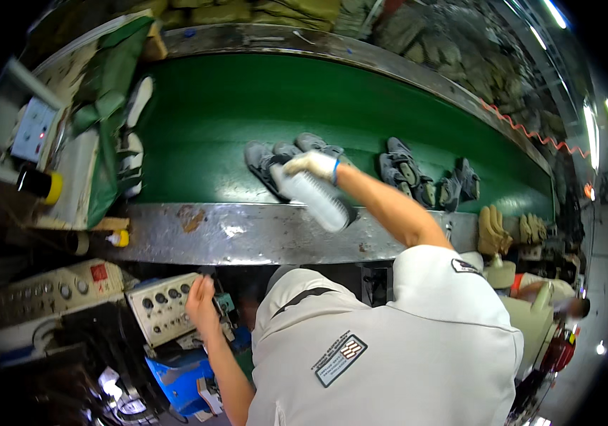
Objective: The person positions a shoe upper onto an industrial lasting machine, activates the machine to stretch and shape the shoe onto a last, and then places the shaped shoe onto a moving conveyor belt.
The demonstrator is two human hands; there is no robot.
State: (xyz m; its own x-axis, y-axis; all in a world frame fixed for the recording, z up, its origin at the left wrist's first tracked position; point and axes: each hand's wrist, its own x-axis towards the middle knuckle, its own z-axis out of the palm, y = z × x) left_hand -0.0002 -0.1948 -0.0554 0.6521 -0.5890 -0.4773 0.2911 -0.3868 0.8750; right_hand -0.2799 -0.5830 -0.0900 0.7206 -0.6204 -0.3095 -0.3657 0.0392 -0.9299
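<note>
Head: R fingers (292, 167) w/ shoe (318, 201)

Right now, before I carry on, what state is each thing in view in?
White-gloved right hand: grip closed on the pale shoe-shaped piece.
Pale shoe-shaped piece: held, tilted, blurred.
Left hand: raised, grip unclear.
Long green conveyor belt: running or stopped, unclear.
Grey strapped shoes: resting in groups on the belt.
Beige knobbed panel: knob settings unreadable.
Pale boxy controller: red light lit.
White ceiling tubes: lit.

Green belt (261, 89) passable behind the obstructing grey shoes (256, 156)
</note>
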